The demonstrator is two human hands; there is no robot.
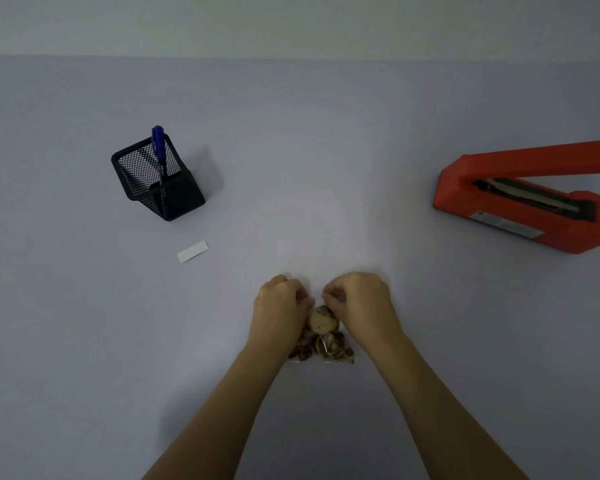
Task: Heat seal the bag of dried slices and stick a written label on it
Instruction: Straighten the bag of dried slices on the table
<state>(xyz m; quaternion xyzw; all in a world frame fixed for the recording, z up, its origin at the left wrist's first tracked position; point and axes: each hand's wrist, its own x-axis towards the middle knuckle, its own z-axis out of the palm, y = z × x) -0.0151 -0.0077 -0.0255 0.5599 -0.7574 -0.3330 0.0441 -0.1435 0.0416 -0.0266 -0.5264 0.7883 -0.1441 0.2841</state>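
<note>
Both hands gather the bag's open top

Near the worktop's front edge, the left hand (280, 304) and right hand (360, 301) seemingly pinch the clear bag (323, 337) with their fingers; light, floppy, slippery film holding brittle slices, best held by its empty top.

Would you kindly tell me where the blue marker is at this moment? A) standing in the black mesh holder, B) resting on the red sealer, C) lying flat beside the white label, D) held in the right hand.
A: the blue marker stands upright in the black mesh holder, while both hands are on the bag of dried slices.
</note>
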